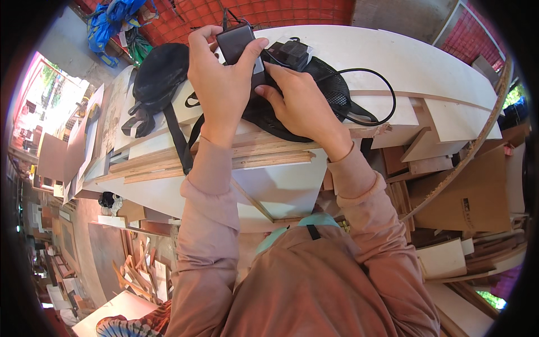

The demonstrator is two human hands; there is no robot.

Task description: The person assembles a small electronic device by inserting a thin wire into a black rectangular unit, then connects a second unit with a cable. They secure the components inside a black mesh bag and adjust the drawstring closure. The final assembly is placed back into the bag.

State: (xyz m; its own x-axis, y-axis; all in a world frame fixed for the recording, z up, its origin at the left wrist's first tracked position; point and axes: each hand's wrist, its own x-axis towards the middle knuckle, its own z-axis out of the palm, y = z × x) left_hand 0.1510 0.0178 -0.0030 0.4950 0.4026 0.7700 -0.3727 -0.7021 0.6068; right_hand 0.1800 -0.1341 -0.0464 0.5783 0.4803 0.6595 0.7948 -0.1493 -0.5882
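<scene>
My left hand (222, 92) is raised over the workbench, its thumb and fingers closed around a small dark rectangular box (236, 42) with thin black wires at its top. Just below and to the right, my right hand (306, 104) pinches a second dark block with a grey face (258, 68), largely hidden by the fingers. A black mesh bag (332, 90) lies under my right hand, with a black cable (394, 95) looping out to its right. Behind that hand, a black boxy device (293, 53) rests on the bag.
A black rounded pouch (160, 76) with straps lies left on the white board (404, 53). Plywood strips (219, 160) line the near edge. Blue plastic bags (112, 28) hang at the back left. Cardboard (463, 191) and wood offcuts (143, 275) stand around the bench.
</scene>
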